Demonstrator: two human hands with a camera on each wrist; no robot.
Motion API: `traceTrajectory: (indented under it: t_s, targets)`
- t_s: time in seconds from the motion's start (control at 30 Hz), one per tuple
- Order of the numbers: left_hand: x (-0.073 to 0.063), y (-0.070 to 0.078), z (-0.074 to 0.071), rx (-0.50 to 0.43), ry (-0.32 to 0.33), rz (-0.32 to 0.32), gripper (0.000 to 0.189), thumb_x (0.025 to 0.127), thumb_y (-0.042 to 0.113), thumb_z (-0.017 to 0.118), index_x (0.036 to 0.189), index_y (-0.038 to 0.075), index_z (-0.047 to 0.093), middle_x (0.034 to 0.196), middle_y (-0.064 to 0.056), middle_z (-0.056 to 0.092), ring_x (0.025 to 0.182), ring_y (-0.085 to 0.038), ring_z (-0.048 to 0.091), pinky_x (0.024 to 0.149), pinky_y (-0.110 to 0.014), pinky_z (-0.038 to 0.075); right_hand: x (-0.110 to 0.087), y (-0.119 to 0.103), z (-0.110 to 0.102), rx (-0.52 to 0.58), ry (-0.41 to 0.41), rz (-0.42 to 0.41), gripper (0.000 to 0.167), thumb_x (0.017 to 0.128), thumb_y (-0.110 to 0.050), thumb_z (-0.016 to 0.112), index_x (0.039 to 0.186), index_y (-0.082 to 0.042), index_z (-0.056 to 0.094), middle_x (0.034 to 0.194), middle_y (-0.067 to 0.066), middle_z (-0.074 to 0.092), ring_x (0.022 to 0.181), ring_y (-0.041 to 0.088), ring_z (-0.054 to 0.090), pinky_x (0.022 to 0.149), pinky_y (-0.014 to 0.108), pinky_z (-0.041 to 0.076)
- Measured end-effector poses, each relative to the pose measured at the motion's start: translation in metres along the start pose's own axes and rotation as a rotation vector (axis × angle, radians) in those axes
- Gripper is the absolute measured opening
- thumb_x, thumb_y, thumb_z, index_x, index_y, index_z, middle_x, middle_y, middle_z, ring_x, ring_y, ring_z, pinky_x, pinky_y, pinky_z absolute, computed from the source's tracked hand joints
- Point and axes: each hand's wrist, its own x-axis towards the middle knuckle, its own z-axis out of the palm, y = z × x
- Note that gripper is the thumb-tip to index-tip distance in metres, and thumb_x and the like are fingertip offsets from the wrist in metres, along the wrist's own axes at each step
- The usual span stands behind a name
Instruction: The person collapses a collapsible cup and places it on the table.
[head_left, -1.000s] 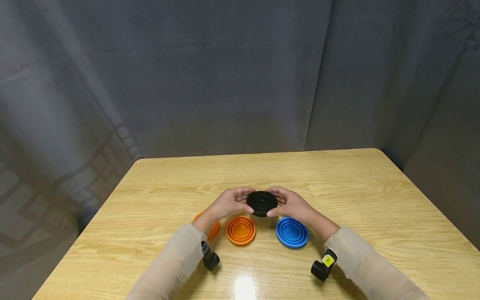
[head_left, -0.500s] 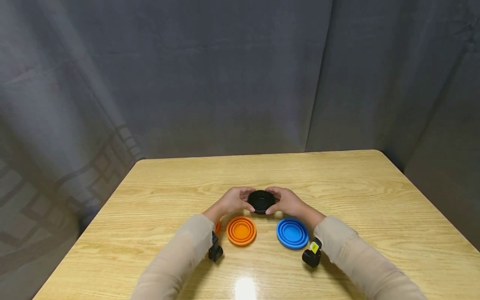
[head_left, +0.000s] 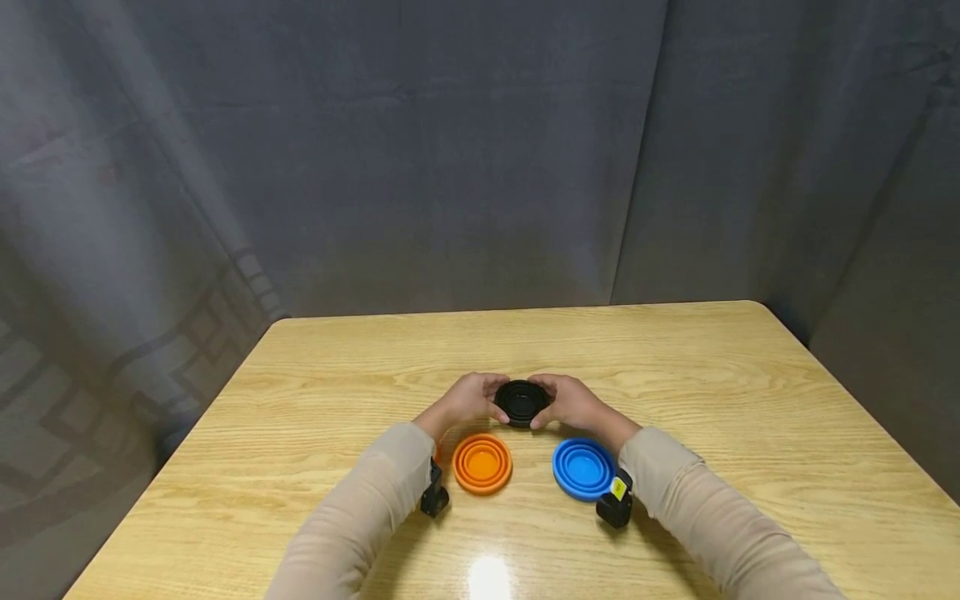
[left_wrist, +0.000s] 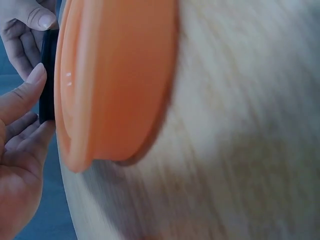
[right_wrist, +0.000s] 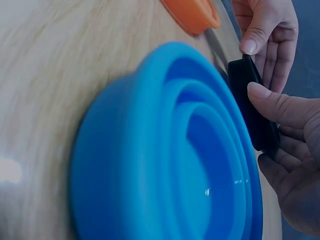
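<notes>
Both hands hold a black collapsible bowl, folded flat with concentric rings, near the middle of the table. My left hand grips its left rim, thumb at the near side and fingers behind. On the opposite rim my right hand has the same kind of hold. In the right wrist view the black bowl shows edge-on between the thumbs and fingers. Nearer than the hands lie an orange collapsible bowl and a blue collapsible bowl, each showing stepped rings.
Another orange bowl is mostly hidden by the left forearm. The right wrist camera overlaps the blue bowl's near right rim. A wooden table carries everything, and a grey curtain hangs behind its far edge.
The black bowl looks slightly smaller and lower toward the table, still in both hands. Both forearms have moved inward, and the left one now covers more of the far-left orange bowl.
</notes>
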Motion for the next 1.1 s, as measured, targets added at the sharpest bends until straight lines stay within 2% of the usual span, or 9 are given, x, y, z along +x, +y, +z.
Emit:
traceTrajectory:
  t_s: [0.17,0.4,0.67,0.9,1.1]
  targets:
    - [-0.002,0.000,0.000,0.027,-0.002,0.001,0.063,0.066,0.004,0.072,0.122,-0.003,0.044,0.122,-0.015,0.047,0.111,-0.023,0.044,0.088,-0.031,0.039,0.000,0.002,0.001,0.007,-0.015,-0.015,0.073,0.059,-0.009,0.078,0.121,0.007,0.042,0.119,0.020,0.047,0.109,0.030,0.044,0.092,0.042,0.033]
    - [-0.005,-0.001,0.000,0.070,-0.027,0.000,0.061,0.067,0.006,0.072,0.120,-0.005,0.046,0.119,-0.016,0.049,0.107,-0.024,0.047,0.086,-0.031,0.040,-0.001,0.003,0.005,-0.005,-0.048,0.015,0.076,0.059,-0.010,0.078,0.124,0.006,0.040,0.122,0.020,0.045,0.111,0.030,0.042,0.092,0.042,0.032]
    - [-0.006,-0.001,0.000,0.119,-0.035,-0.001,0.062,0.067,0.008,0.073,0.121,-0.002,0.046,0.118,-0.014,0.050,0.104,-0.022,0.050,0.084,-0.028,0.041,0.000,0.000,0.006,-0.063,-0.045,0.035,0.077,0.059,-0.012,0.078,0.124,0.005,0.041,0.122,0.018,0.045,0.110,0.029,0.043,0.092,0.041,0.033]
    - [-0.007,-0.001,0.002,0.079,-0.085,-0.006,0.062,0.070,0.008,0.070,0.124,0.000,0.041,0.120,-0.014,0.048,0.107,-0.024,0.047,0.087,-0.033,0.039,-0.003,-0.002,0.005,-0.099,-0.053,0.068,0.074,0.062,-0.009,0.077,0.124,0.004,0.040,0.119,0.018,0.047,0.108,0.029,0.044,0.092,0.042,0.032]
    - [-0.013,-0.003,-0.007,0.058,-0.102,-0.063,0.068,0.075,0.016,0.068,0.131,0.002,0.032,0.128,-0.014,0.040,0.114,-0.025,0.040,0.093,-0.037,0.033,-0.010,-0.003,-0.003,-0.113,-0.038,0.070,0.064,0.071,-0.008,0.069,0.123,0.010,0.038,0.120,0.024,0.045,0.110,0.035,0.041,0.092,0.044,0.032]
